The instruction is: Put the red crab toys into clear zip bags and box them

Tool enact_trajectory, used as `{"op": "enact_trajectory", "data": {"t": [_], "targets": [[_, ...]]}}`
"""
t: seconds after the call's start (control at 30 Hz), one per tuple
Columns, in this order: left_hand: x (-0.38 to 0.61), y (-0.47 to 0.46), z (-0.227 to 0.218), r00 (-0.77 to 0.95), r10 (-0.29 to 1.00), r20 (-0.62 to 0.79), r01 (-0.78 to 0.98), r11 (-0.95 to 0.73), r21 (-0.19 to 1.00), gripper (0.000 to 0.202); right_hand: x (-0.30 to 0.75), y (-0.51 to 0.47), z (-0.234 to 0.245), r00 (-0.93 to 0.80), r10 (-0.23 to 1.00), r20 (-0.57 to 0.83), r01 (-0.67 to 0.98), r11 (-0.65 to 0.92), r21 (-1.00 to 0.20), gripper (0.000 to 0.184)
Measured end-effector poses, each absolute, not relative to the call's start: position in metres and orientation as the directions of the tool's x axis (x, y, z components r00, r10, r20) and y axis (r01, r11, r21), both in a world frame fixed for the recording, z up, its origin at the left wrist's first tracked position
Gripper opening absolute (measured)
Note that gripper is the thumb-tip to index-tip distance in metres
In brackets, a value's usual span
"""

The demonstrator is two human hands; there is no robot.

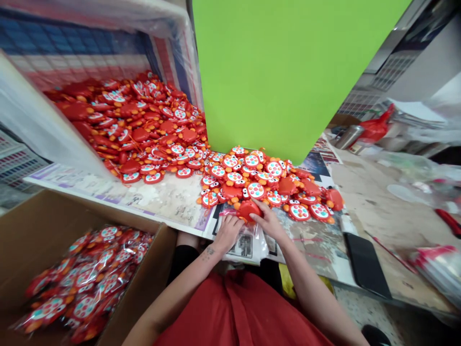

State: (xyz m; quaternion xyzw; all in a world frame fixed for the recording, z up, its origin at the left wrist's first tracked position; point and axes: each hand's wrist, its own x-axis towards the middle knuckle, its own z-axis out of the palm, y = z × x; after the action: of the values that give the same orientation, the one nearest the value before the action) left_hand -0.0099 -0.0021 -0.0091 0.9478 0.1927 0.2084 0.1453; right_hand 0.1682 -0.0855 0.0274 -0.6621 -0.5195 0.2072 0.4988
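Note:
My right hand [271, 222] is closed on a red plastic animal toy [249, 210] with orange feet, its plain red back turned up. My left hand [228, 233] is just beside it, fingers curled at the mouth of a clear plastic bag [260, 242]. The toy is right at the bag's upper edge; whether any of it is inside I cannot tell. Under the bag lie printed sheets, partly covered. Directly beyond my hands spreads a pile of the same toys [256, 190], many showing white faces with coloured dots and googly eyes.
A plastic-lined crate [173, 24] on its side spills more toys at left. Below it stands a cardboard box [163, 240] of bagged toys [86, 278]. A tall green panel [273, 72] rises behind the pile. A black phone [366, 265] lies on the right, near a red-handled tool [448, 222].

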Motion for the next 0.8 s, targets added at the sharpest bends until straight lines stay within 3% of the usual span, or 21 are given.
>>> {"op": "enact_trajectory", "data": {"t": [0.17,0.4,0.5,0.63,0.8], "targets": [[-0.011,-0.002,-0.015,0.758,0.486,0.436,0.294,-0.850,0.437,0.022,0.161,-0.073,0.025,0.280,0.913,0.295,0.566,0.092,-0.820,0.044],[-0.011,-0.002,-0.004,0.708,0.558,0.432,0.336,-0.805,0.490,0.020,0.149,-0.064,0.027,0.112,0.976,0.189,0.604,0.084,-0.792,0.042],[-0.009,-0.002,0.002,0.707,0.590,0.390,0.359,-0.775,0.520,0.017,0.147,-0.075,0.030,0.267,0.922,0.281,0.704,0.013,-0.710,0.043],[-0.005,0.002,0.010,0.716,0.604,0.349,0.367,-0.752,0.547,0.012,0.146,-0.096,0.029,0.584,0.783,0.216,0.681,-0.327,-0.655,0.043],[-0.001,0.018,0.022,0.793,0.558,0.244,0.278,-0.689,0.670,0.010,0.139,-0.100,0.011,0.612,0.779,0.140,0.615,-0.357,-0.702,0.038]]}}
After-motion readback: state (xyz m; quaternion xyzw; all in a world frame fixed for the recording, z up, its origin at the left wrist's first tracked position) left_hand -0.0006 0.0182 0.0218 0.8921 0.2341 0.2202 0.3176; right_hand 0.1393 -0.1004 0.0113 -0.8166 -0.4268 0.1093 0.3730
